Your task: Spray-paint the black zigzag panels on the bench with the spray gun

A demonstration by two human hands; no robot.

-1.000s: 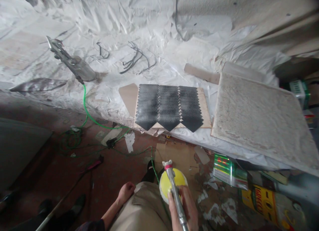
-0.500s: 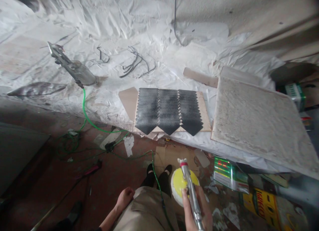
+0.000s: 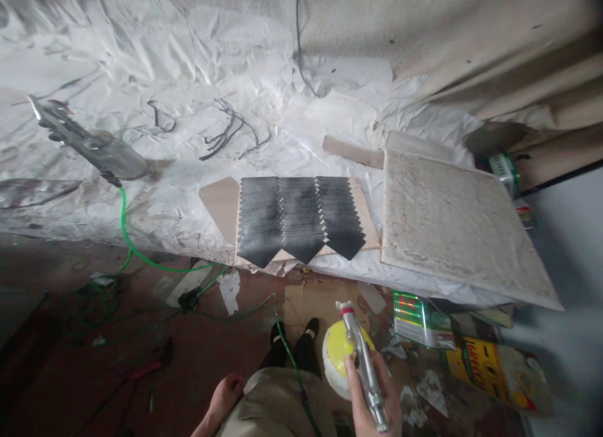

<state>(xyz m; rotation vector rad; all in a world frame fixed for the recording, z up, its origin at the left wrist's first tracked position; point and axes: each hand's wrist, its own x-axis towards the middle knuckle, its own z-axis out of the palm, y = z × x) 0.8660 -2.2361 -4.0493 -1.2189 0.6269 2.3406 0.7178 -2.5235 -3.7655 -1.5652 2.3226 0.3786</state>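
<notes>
My right hand point(image 3: 370, 393) is closed around the handle of a metal spray gun point(image 3: 362, 352), its nozzle pointing away from me. A round white cup with a yellow top point(image 3: 340, 352) sits at the gun's left side. My left hand point(image 3: 227, 393) hangs low beside my beige apron, fingers curled, with nothing visible in them. Ahead on the bench, dark pointed strips with zigzag edges point(image 3: 298, 217) lie in three columns on a pale board point(image 3: 365, 205). Both hands are apart from them.
Another spray gun point(image 3: 89, 142) with a green hose point(image 3: 123, 220) stands on the plastic-covered bench at left. A large grey slab point(image 3: 452, 223) lies to the right. Black cords point(image 3: 230, 126) rest behind the strips. Tins point(image 3: 419, 321) and scraps crowd the floor.
The view has turned slightly, so the bench and its items appear further left. My right hand keeps hold of the spray gun, and my left hand appears slightly lower.
</notes>
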